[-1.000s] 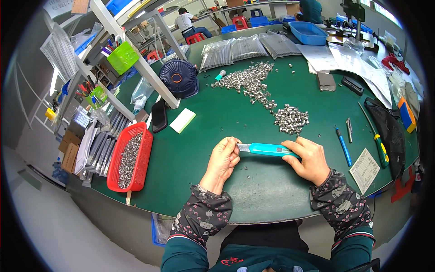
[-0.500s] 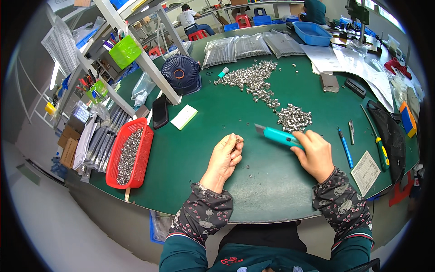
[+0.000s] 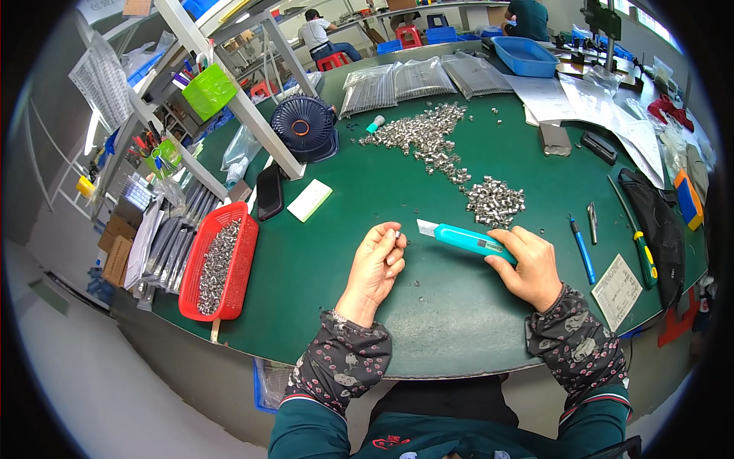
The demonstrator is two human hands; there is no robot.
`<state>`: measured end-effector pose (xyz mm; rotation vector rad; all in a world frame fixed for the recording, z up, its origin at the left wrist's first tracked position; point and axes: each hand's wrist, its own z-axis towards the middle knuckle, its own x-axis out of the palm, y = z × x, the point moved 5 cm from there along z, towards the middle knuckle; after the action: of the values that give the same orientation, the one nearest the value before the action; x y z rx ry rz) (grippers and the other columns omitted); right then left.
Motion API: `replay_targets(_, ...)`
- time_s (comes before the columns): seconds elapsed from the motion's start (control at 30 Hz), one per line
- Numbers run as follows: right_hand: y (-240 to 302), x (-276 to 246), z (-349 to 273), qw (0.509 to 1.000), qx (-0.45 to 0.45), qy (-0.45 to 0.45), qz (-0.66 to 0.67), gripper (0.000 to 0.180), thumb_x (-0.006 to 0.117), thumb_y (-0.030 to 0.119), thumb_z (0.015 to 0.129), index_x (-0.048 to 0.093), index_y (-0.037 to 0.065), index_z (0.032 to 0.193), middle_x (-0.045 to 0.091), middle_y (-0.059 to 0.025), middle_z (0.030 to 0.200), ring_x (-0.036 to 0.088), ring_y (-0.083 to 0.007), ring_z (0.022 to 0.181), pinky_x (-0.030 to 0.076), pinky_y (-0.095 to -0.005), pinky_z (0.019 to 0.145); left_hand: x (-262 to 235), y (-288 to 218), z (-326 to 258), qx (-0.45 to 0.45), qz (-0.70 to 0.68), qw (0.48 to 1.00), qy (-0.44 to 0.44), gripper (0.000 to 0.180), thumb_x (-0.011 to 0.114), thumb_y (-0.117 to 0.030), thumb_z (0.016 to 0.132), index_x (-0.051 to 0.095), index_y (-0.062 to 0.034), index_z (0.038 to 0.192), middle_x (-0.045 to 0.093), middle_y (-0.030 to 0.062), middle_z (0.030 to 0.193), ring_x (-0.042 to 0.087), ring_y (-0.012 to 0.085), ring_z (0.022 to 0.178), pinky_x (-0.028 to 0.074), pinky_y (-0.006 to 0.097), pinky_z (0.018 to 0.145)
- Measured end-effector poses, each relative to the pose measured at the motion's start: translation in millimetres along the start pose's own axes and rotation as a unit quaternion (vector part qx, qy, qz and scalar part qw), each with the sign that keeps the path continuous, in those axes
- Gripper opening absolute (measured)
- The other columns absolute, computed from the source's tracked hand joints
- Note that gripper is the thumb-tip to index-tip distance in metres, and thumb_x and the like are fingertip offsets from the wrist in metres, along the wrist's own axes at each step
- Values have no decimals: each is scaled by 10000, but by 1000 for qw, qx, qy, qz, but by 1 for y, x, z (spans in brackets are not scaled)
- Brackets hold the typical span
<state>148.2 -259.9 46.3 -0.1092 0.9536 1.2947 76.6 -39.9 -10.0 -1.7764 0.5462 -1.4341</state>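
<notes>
A teal utility knife [image 3: 468, 239] is gripped in my right hand [image 3: 529, 268], its bare blade pointing left toward my other hand. My left hand [image 3: 373, 264] is closed in a pinch around a small metal ring [image 3: 397, 235], mostly covered by the fingers. The blade tip and the ring are apart by a short gap. Beyond the knife lies a heap of small silvery metal rings [image 3: 495, 202], and a larger spread of the same rings [image 3: 428, 134] reaches farther back. Several dark bits lie on the green table [image 3: 451, 329] near my left hand.
At left stands a red basket [image 3: 246, 260] of metal parts, near a phone [image 3: 269, 190], a notepad [image 3: 310, 200] and a fan [image 3: 304, 128]. To the right are a blue pen [image 3: 582, 251], a screwdriver [image 3: 647, 260] and a paper slip [image 3: 618, 289]. Bagged tubes [image 3: 428, 79] line the back.
The knife has shifted left and turned so that its blade is nearer my left hand. My left hand has rotated slightly, and the ring's end shows at the fingertips.
</notes>
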Motion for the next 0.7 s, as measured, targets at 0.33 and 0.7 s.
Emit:
replay_targets(0.33, 3, 1, 0, 999, -19, 14, 30, 275, 673, 159, 677, 576, 66, 917, 508, -83, 672, 528, -258, 590, 414, -354, 509, 4, -1, -1, -13, -5, 1000, 11, 152, 465, -145, 901, 529, -25, 970, 502, 34, 776, 366, 41, 532, 270, 150, 394)
replay_targets(0.7, 3, 3, 0, 997, -23, 31, 60, 253, 670, 167, 685, 585, 57, 897, 512, -83, 656, 528, -256, 581, 413, -349, 512, 2, 2, 0, -16, -7, 1000, 20, 137, 460, -149, 905, 535, -40, 939, 492, 28, 762, 356, 40, 524, 265, 148, 394)
